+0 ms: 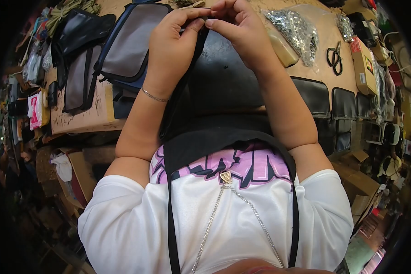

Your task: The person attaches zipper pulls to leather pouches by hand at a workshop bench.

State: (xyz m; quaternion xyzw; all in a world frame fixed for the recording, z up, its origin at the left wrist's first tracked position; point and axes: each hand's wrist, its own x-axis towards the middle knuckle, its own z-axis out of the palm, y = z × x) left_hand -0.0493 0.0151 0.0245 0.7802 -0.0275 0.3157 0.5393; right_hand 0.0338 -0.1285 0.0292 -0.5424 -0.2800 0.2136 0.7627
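Both hands meet at the top of the head view, fingertips pinched close together. My left hand (pixel 176 39) is closed on the upper end of a long black strip (pixel 191 75), perhaps zipper tape, that hangs down toward my lap. Right beside it, my right hand (pixel 239 32) pinches at the same end with thumb and forefinger. The exact spot between the fingertips is too dark and small to make out. Below the hands lies a shiny black sheet-like piece (pixel 226 75) at the table edge, partly behind my forearms.
Grey panels with black edging (pixel 130 43) and a folded black piece (pixel 82 34) lie at left. At right are black-handled scissors (pixel 334 59), a plastic bag of shiny metal parts (pixel 297 34), a cardboard box (pixel 364 66) and black panels (pixel 311 97) along the table edge.
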